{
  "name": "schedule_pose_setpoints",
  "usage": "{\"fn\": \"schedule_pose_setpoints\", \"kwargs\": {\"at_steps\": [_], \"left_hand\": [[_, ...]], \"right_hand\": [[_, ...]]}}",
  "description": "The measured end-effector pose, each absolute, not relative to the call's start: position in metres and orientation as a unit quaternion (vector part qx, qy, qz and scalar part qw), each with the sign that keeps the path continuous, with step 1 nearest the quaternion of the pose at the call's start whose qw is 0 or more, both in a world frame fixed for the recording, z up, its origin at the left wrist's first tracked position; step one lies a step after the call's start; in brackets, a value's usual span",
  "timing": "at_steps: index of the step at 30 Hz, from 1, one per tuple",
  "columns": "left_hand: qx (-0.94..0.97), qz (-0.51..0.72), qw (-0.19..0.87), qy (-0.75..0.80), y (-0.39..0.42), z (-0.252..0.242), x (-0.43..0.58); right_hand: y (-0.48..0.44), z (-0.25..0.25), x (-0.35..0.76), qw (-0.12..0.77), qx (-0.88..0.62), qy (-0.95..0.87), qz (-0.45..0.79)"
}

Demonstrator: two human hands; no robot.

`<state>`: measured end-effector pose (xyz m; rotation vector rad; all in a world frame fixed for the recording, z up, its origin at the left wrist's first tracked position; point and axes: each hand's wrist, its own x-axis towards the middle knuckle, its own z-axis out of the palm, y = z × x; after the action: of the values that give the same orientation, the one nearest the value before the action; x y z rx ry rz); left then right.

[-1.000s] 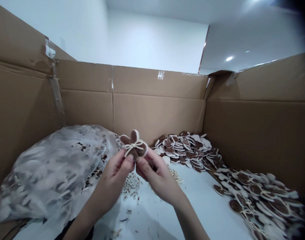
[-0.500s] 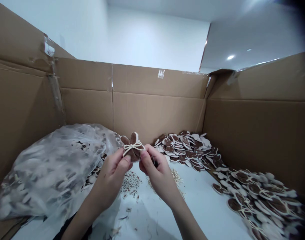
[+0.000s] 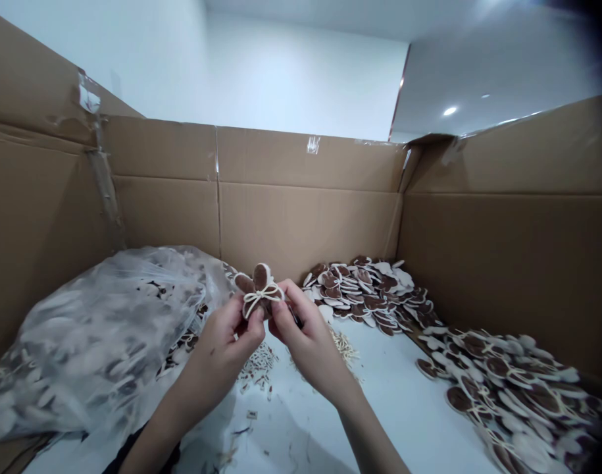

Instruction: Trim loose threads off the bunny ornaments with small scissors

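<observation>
Between both hands, above the white table, is a brown plush bunny-shaped patch (image 3: 248, 284) with pale edges, its two ears pointing up. A cream cord bow (image 3: 262, 295) lies across its front. My left hand (image 3: 230, 336) pinches the patch at its lower left edge, thumb in front. My right hand (image 3: 301, 322) grips the right side, its thumb close to the bow. The fingers behind the patch are partly hidden.
A clear plastic bag (image 3: 98, 336) full of patches bulges at left. Brown and white patches are heaped at back right (image 3: 360, 293) and at right (image 3: 512, 388). Small scraps (image 3: 258, 365) and cut cord pieces (image 3: 345, 349) lie on the table (image 3: 389, 395). Cardboard walls (image 3: 305, 217) surround it.
The patch has tilted a little and my right thumb has shifted nearer the bow. Both hands keep hold of it. The view has moved slightly.
</observation>
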<state>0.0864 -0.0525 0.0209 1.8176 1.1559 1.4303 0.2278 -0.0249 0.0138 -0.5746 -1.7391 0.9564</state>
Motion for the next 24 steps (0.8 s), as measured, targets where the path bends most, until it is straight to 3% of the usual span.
{"fn": "schedule_pose_setpoints", "kwargs": {"at_steps": [12, 18, 24], "left_hand": [[0.734, 0.464, 0.292, 0.401, -0.0509, 0.0224, 0.0842], [0.712, 0.493, 0.256, 0.430, -0.0499, 0.0236, 0.0848], [0.726, 0.501, 0.087, 0.463, -0.0510, 0.0241, 0.0881]], "right_hand": [[-0.0207, 0.0128, 0.2232, 0.567, -0.268, -0.709, 0.324], [-0.0209, 0.0133, 0.2254, 0.553, -0.231, -0.699, 0.390], [-0.0226, 0.0178, 0.2282, 0.563, -0.250, -0.710, 0.342]]}}
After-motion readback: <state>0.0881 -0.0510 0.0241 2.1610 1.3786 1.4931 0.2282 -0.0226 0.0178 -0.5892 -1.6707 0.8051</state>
